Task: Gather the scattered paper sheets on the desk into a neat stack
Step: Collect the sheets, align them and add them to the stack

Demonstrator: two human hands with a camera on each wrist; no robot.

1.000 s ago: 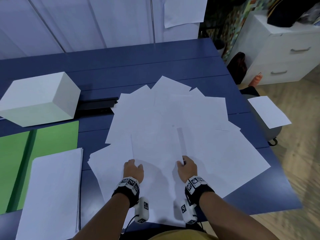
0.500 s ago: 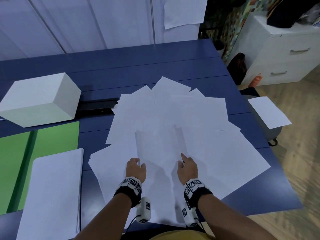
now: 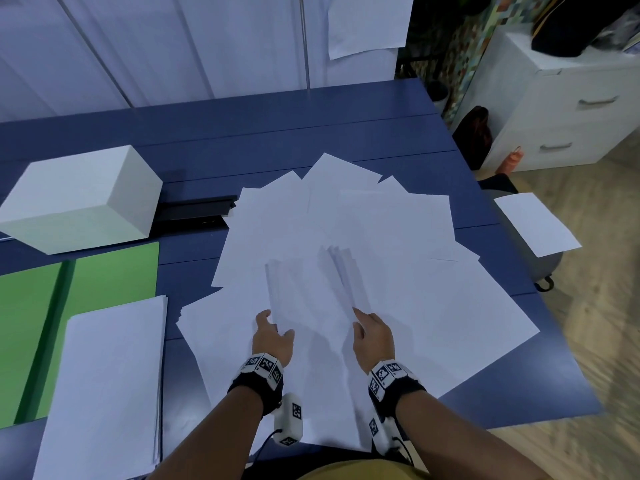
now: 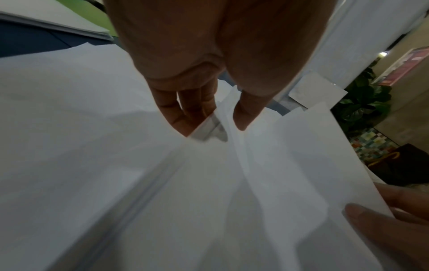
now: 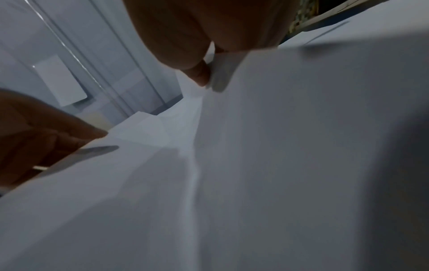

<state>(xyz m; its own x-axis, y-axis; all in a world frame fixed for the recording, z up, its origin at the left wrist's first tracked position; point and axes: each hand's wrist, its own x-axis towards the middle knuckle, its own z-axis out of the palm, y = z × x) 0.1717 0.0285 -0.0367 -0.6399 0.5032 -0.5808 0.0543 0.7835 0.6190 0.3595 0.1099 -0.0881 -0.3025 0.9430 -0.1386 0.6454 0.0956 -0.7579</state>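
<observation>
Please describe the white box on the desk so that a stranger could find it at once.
Look at the blue desk, toward its far left corner. There the white box stands, beyond the green folder. Among flat sheets and folders, it alone is a tall solid block.

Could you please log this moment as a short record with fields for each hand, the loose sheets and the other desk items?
left hand: grips left edge of a lifted bundle of sheets, thumb on top, fingers beneath
right hand: pinches the bundle's right edge
loose sheets: fanned, overlapping on the blue desk
neat stack: desk's left, on the green folder
white box: far left
stray sheet: off the desk's right edge
</observation>
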